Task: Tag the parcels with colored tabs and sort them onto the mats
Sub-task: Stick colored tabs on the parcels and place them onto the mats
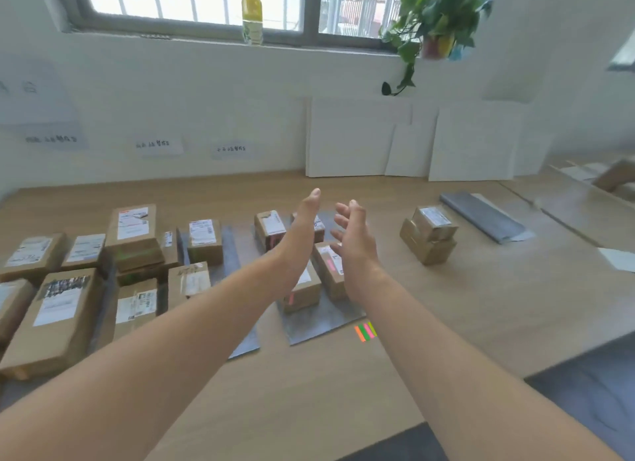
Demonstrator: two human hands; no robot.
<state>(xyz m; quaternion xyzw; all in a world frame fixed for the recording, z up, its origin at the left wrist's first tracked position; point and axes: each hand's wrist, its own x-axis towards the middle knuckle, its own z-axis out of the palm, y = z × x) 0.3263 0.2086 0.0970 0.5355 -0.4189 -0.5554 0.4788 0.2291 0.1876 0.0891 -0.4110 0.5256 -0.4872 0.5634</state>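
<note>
Both hands are empty, fingers loosely spread: left hand and right hand hover over the grey mat. The forearms hide part of its pink-tabbed parcels. Colored tabs lie just beside the mat. A small parcel stack stands well apart on the right.

Two hands, about sixteen parcels, four coloured tabs

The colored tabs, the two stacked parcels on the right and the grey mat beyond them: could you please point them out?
colored tabs point(366, 332), head view, middle pink strip.
stacked parcels point(434, 217), head view, top parcel's label.
grey mat point(482, 216), head view, its middle.
</note>
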